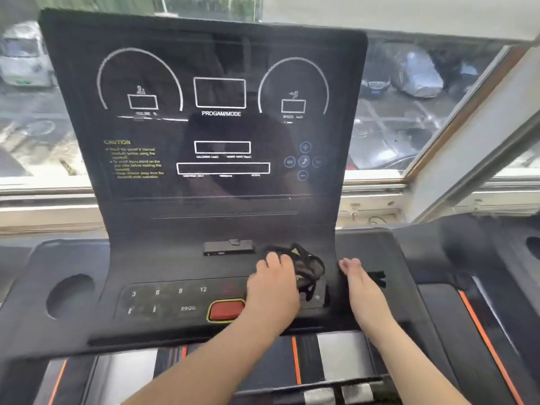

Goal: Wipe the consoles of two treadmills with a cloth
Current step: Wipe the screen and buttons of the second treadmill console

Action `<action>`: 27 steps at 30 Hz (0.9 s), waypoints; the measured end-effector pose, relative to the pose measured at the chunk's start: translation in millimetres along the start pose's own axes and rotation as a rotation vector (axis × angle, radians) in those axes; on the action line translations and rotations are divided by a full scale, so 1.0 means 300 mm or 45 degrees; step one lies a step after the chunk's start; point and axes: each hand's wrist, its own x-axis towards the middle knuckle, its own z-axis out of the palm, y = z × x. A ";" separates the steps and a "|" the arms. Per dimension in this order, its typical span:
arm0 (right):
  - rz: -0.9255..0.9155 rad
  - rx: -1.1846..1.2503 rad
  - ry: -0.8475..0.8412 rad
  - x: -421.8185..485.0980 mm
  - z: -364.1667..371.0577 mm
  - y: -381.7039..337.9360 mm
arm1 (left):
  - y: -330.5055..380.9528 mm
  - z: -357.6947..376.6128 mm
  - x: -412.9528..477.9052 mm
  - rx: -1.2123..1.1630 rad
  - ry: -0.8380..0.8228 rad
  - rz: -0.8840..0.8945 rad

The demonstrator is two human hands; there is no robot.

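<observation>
Pressing cloth (309,267), left hand (274,285) sits beside red button (226,309).

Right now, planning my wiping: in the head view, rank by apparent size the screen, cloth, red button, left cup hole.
1. screen
2. cup hole and cloth: alike, unranked; the cloth lies partly under the left hand
3. red button
</observation>
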 end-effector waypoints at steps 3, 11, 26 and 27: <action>0.048 0.031 -0.065 0.030 -0.068 -0.023 | 0.186 0.030 0.034 0.003 -0.074 0.064; 0.025 0.159 -0.185 0.062 -0.137 0.035 | 0.121 0.098 -0.020 0.088 0.077 0.524; -0.472 -0.047 0.471 0.065 0.043 -0.122 | -0.095 -0.109 -0.032 -0.623 0.160 -0.068; -0.438 -0.052 0.444 0.065 0.075 -0.151 | -0.169 -0.144 -0.049 -0.689 0.262 -0.156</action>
